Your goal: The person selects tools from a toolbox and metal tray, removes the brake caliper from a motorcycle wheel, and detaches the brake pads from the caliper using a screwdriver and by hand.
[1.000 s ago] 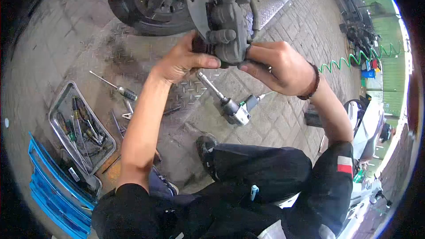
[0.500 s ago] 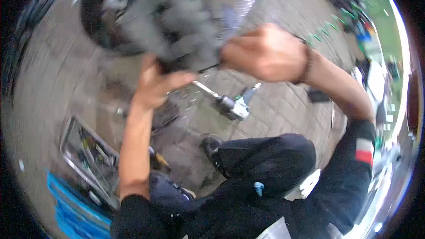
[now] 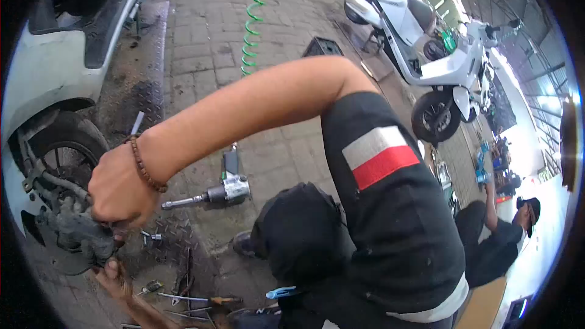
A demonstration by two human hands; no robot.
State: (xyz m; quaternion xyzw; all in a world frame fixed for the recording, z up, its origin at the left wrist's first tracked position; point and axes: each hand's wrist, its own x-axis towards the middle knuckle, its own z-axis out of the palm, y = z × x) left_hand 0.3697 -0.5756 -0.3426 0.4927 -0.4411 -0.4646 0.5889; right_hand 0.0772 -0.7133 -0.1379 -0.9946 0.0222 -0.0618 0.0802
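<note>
Caliper (image 3: 76, 228), just below the wheel (image 3: 73, 137), looks heavy, rigid and probably greasy; its solid body should suit a full grip better than the hose (image 3: 61, 184) beside the wheel. Lower than the wheel, the left hand (image 3: 113, 277) touches the caliper's bottom end; whether its fingers grip, I cannot tell. Near the wheel's right side, the right hand (image 3: 125, 186) has its fingers closed on the caliper's edge. Unlike a second ago, the white scooter (image 3: 405, 30), well right of the wheel, shows whole.
</note>
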